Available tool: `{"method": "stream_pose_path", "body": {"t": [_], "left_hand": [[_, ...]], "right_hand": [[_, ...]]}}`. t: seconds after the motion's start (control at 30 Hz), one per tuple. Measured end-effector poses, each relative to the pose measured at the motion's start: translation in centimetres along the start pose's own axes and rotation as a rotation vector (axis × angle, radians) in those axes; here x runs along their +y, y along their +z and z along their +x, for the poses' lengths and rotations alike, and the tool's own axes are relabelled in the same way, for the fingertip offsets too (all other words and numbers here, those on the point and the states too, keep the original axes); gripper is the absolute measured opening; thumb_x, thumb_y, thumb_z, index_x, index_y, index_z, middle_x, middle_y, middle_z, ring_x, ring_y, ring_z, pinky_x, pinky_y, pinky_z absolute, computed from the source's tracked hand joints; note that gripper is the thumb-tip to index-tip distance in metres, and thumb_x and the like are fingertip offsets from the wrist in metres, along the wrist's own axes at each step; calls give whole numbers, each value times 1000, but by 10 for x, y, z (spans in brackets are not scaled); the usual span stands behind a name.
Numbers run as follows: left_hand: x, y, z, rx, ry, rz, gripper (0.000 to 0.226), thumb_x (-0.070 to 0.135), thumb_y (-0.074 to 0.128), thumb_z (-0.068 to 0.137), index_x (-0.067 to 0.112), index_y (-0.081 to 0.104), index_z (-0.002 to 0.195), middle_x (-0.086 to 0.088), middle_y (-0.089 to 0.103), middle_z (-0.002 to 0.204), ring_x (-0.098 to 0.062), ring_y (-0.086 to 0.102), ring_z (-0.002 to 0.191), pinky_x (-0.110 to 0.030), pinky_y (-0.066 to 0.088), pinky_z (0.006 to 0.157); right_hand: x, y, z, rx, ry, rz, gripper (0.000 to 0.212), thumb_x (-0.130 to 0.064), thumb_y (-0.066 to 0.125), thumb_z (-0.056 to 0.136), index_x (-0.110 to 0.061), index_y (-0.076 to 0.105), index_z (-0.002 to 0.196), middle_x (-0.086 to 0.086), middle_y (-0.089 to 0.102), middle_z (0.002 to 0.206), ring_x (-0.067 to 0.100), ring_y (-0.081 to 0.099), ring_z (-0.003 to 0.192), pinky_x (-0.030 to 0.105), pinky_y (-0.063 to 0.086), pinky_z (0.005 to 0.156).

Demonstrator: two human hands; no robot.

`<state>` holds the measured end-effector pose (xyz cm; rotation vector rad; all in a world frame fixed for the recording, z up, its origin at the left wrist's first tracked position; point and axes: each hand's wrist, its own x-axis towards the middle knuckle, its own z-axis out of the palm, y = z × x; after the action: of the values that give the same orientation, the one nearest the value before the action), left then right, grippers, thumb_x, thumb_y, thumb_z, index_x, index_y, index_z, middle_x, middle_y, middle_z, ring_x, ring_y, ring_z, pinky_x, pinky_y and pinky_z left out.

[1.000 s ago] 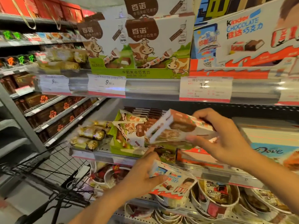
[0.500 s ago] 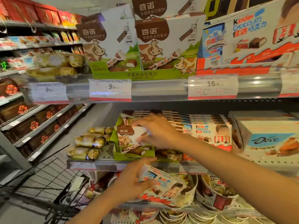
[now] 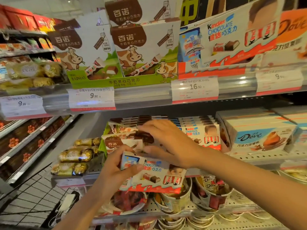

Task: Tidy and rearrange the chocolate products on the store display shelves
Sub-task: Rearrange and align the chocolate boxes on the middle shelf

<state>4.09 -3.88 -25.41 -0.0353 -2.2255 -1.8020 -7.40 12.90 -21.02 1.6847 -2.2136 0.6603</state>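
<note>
Left hand (image 3: pixel 114 171): lower centre of the frame; fingers and thumb are clamped on the left end of a Kinder box (image 3: pixel 154 173), which is held flat and face-up in front of the shelf edge, apparently parked clear while the other hand works.
Right hand (image 3: pixel 167 143): centre of the frame; fingers are spread and curled over the top of the cow-print packs (image 3: pixel 123 143), thumb below; a light grip or press, judged as squaring the packs in their row.
Cow-print packs: centre, standing upright in a green tray (image 3: pixel 101 146), faces outward so the brand is readable.
Kinder row (image 3: pixel 203 135): centre right, just beside the packs; the likely destination of the held box.
Dove boxes (image 3: pixel 259 138): right of the frame, stacked face-out.
Gold-wrapped packs (image 3: pixel 74 156): centre left, lying flat.
Price tags (image 3: pixel 195 89): 9.90 and 16.90 are mounted on the upper shelf rail.
Step in hand: 1 box held, 1 row being straightened.
</note>
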Motion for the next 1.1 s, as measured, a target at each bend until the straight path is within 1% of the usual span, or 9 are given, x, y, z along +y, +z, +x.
{"method": "stream_pose_path", "body": {"t": [0.1, 0.23, 0.33, 0.43, 0.5, 0.57, 0.77, 1.0, 1.1], "left_hand": [[10, 13, 8, 28, -7, -131, 51, 47, 88, 47, 23, 64, 85, -16, 70, 87, -34, 69, 78, -38, 57, 62], [30, 49, 23, -23, 22, -55, 26, 24, 77, 71, 18, 59, 89, -4, 72, 89, -23, 71, 81, -27, 56, 58], [39, 62, 45, 115, 86, 163, 39, 27, 78, 66, 34, 51, 93, 10, 68, 87, -6, 67, 82, -21, 55, 62], [43, 51, 70, 32, 173, 623, 64, 66, 76, 50, 46, 44, 102, 19, 57, 108, -6, 55, 102, -27, 48, 88], [42, 45, 84, -79, 113, 1117, 77, 69, 71, 55, 42, 43, 121, 11, 50, 127, -14, 45, 119, -38, 38, 102], [39, 47, 92, -132, 51, 1278, 80, 63, 71, 64, 38, 39, 133, 8, 45, 138, -17, 40, 128, -42, 31, 107], [27, 45, 95, -98, 37, 1135, 69, 46, 76, 69, 38, 44, 131, 9, 48, 135, -14, 46, 121, -35, 41, 99], [21, 41, 96, -75, 18, 1041, 65, 42, 80, 66, 42, 49, 123, 12, 51, 124, -10, 49, 110, -32, 43, 92], [18, 41, 96, -55, 27, 1011, 65, 39, 82, 65, 42, 50, 121, 15, 51, 122, -9, 48, 110, -29, 42, 91]], "right_hand": [[1, -21, -36, -249, 73, 83, 65, -50, 53, 88, -29, 27, 144, -7, 58, 123, 0, 53, 88, 11, 41, 74], [25, -44, -54, -352, 165, 160, 61, -35, 61, 87, -28, 30, 140, -7, 57, 125, 10, 58, 102, 34, 51, 84], [47, -77, -62, -342, 199, 178, 60, -31, 63, 86, -30, 33, 138, -10, 58, 122, 10, 62, 97, 34, 54, 79], [73, -107, -74, -360, 277, 216, 60, -28, 66, 85, -33, 35, 136, -16, 58, 119, 6, 64, 94, 28, 57, 74], [89, -116, -80, -367, 302, 169, 58, -31, 66, 84, -37, 35, 133, -15, 60, 115, 11, 68, 86, 33, 58, 68], [101, -116, -83, -378, 318, 44, 59, -36, 66, 83, -40, 33, 132, -14, 61, 118, 12, 67, 89, 38, 57, 71], [108, -94, -67, -368, 308, -105, 64, -34, 65, 84, -31, 30, 138, -9, 58, 127, 7, 58, 94, 26, 48, 70], [125, -62, -58, -429, 290, -23, 69, -28, 64, 86, -29, 25, 143, -4, 52, 135, 17, 56, 111, 32, 50, 82], [130, -57, -64, -398, 293, -16, 69, -28, 62, 87, -29, 24, 145, -2, 51, 137, 17, 52, 117, 29, 46, 83]]}}
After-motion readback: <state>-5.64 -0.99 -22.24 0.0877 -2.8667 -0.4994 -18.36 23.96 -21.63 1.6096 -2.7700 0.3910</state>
